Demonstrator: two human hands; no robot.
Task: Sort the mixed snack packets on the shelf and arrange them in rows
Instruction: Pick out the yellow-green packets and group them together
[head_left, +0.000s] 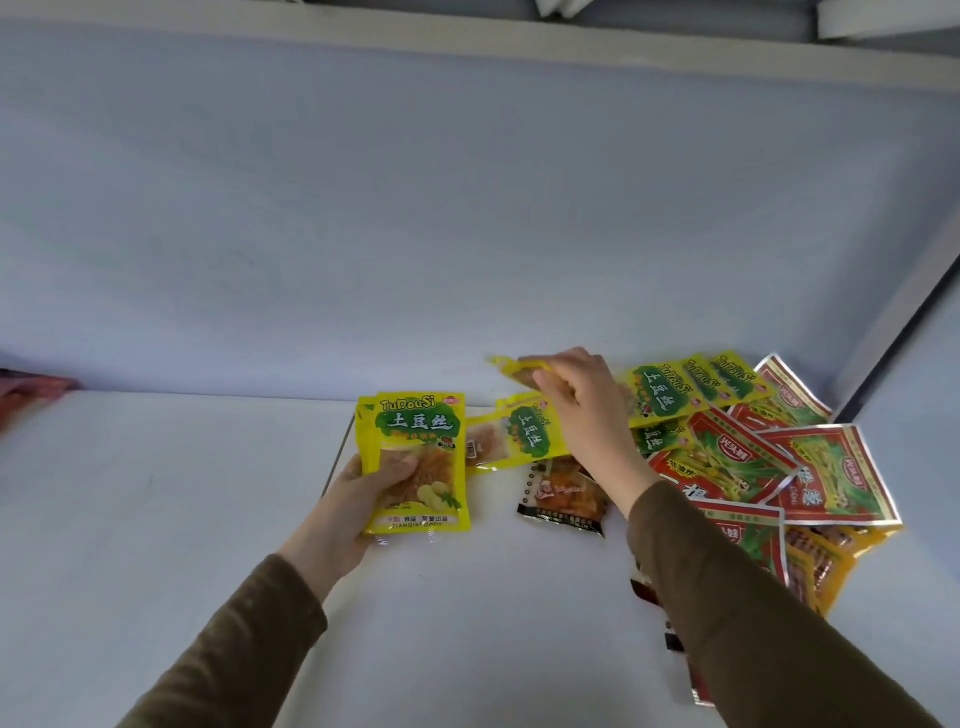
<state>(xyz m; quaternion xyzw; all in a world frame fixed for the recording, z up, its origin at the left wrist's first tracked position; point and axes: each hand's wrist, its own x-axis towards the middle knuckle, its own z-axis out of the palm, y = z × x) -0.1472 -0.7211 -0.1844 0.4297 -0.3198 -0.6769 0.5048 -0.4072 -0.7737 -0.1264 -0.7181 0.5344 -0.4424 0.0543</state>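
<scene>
In the head view, a small stack of yellow packets (415, 462) is held upright in the left hand (358, 499), thumb curled across the front, near the middle of the shelf (156, 493). Another yellow packet (519, 370) is pinched by the fingers (558, 387) of the right hand (582, 405) and lifted, its long axis lying roughly level, pointing left. The stack lies left of and nearer than the lifted packet. The mixed pile (753, 457) is spread toward the shelf's right back corner, nearer the right hand.
</scene>
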